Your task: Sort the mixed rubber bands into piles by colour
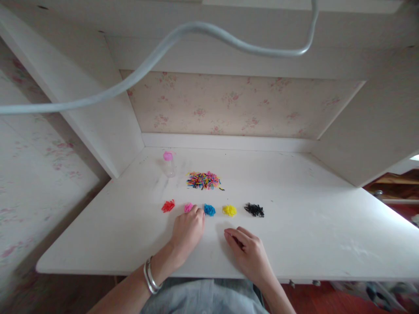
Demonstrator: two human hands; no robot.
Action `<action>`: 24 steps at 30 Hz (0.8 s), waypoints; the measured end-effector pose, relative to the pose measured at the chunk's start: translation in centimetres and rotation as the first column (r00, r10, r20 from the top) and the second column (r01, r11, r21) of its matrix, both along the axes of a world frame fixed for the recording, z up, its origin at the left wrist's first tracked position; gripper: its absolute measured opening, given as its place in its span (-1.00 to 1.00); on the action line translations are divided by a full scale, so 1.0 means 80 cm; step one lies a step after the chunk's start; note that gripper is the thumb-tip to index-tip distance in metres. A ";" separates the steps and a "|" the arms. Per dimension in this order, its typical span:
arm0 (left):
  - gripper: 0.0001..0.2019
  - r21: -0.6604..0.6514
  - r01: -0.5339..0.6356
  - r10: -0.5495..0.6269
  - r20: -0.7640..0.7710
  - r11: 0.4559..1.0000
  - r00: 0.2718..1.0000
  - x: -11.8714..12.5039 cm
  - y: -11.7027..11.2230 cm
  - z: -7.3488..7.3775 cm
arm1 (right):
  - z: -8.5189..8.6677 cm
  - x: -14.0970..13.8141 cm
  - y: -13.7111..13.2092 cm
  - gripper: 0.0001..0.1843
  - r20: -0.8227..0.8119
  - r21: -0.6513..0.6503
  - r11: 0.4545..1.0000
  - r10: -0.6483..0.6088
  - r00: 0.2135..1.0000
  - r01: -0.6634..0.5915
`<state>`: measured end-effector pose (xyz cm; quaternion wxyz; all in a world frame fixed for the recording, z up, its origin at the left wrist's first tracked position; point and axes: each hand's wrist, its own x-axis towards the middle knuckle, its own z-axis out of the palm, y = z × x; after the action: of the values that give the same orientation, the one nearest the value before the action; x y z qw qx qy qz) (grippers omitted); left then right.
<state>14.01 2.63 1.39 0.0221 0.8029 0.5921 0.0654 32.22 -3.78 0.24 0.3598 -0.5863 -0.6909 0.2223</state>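
Note:
My left hand [189, 226], with silver bangles on its wrist, is closed with fingers curled down between the pink pile [188, 207] and the blue pile [209, 210] of small rubber bands. Its fingertips are hidden, so what they hold cannot be made out. My right hand [247, 250] rests nearer the front edge, below the yellow pile [229, 210]. Its thumb and forefinger are pinched together; anything between them is too small to see. A red pile [168, 206] lies at the left of the row, a black pile [254, 209] at the right.
Behind the row lies a heap of mixed-colour rubber bands [204, 180]. A clear bottle with a pink top [168, 163] stands to its left. The white desk [310, 226] has side panels and a back ledge. A white cable [196, 28] hangs across the upper view.

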 end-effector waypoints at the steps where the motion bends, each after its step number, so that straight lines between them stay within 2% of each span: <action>1: -0.73 -0.004 0.003 -0.003 0.008 1.000 1.000 0.000 -0.001 0.001 | 0.000 -0.001 0.000 -0.64 -0.001 -0.002 1.000 -0.001 1.000 0.001; 5: -0.73 0.001 0.007 -0.007 0.061 1.000 0.998 -0.006 -0.008 0.006 | 0.004 -0.003 0.000 -0.63 -0.022 -0.016 1.000 0.013 1.000 -0.013; 8: -0.74 0.006 0.017 -0.018 0.131 1.000 0.991 -0.023 -0.022 0.009 | 0.019 0.001 0.011 -0.63 -0.002 -0.017 0.999 0.035 0.999 -0.035; 12: -0.75 0.017 0.030 -0.033 0.232 0.999 0.972 -0.062 -0.042 0.004 | 0.049 0.014 0.053 -0.67 0.232 0.020 0.999 0.045 0.972 -0.050; 17: -0.75 0.058 -0.037 0.016 0.332 0.998 0.943 -0.107 -0.047 -0.012 | 0.067 0.013 0.118 -0.72 0.531 -0.053 0.998 0.006 0.847 0.026; 20: -0.76 0.067 -0.038 0.010 0.372 0.997 0.928 -0.116 -0.045 -0.018 | 0.070 -0.012 0.132 -0.70 0.615 -0.097 0.992 0.126 0.779 -0.083; 24: -0.75 0.039 -0.025 0.009 0.354 0.999 0.935 -0.114 -0.044 -0.016 | 0.071 -0.055 0.135 -0.64 0.667 -0.184 0.941 0.332 0.667 -0.284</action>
<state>4.88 -0.89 0.12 0.1105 0.7731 0.5838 0.2218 27.79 7.01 5.88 0.0152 -0.5124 -0.8560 0.0676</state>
